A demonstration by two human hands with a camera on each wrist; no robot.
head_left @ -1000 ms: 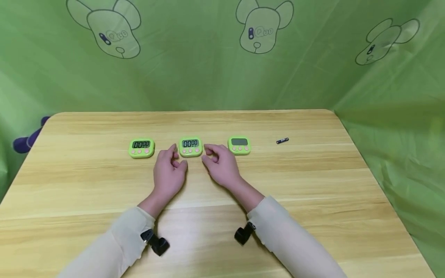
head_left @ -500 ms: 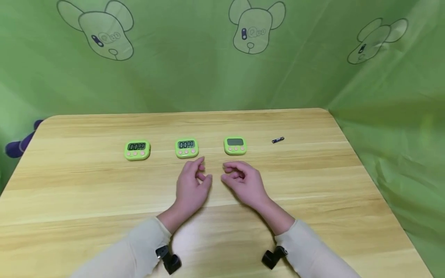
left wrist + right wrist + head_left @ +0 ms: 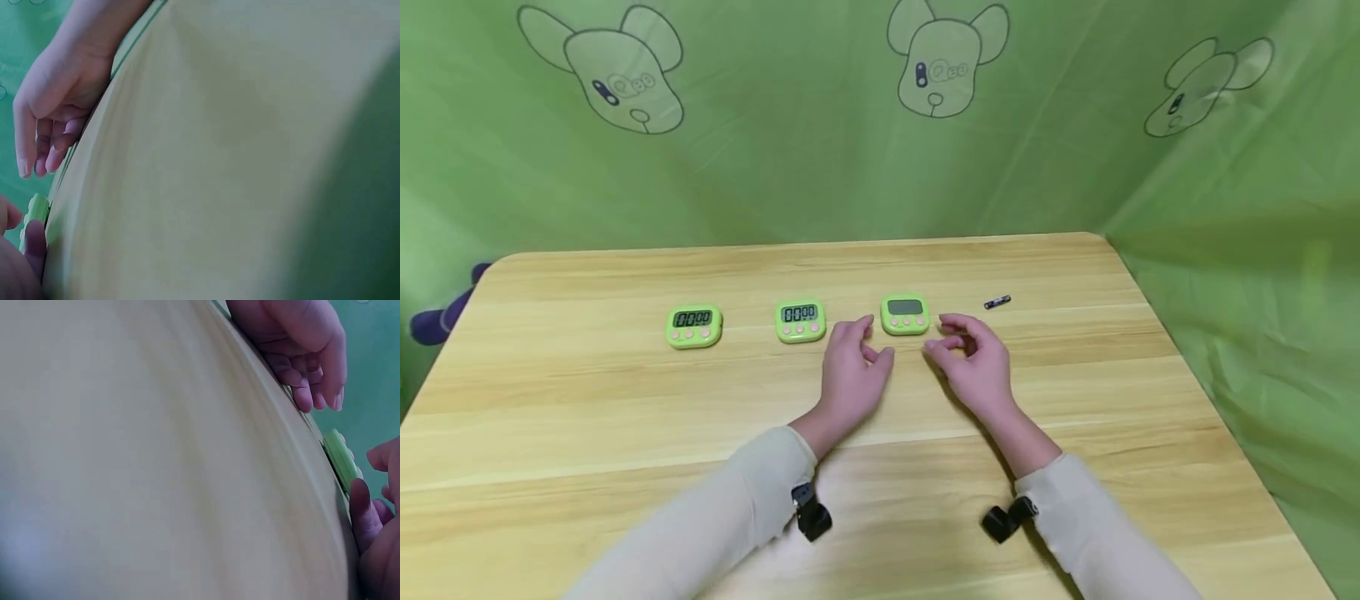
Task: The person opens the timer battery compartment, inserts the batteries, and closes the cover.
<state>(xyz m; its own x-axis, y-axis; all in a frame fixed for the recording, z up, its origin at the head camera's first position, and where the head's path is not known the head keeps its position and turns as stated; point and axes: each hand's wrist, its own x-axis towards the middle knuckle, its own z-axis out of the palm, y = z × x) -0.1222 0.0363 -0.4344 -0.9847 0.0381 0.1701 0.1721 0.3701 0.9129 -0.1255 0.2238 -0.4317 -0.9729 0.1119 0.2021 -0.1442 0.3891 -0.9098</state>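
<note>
On the pale wood-grain counter [image 3: 910, 500], left grip [image 3: 852, 367] and right grip [image 3: 977, 367], both released and holding nothing, have just shifted rightward to flank the light-green rounded plastic timer [image 3: 905, 315] with 3 pink buttons [image 3: 907, 322] and blank grey screen, so work likely centres there.

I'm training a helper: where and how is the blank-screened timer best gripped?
Probably best: grip the timer by its side edges, left hand from its left, right hand from its right; it lies flat, screen up, with both edges uncovered.
</note>
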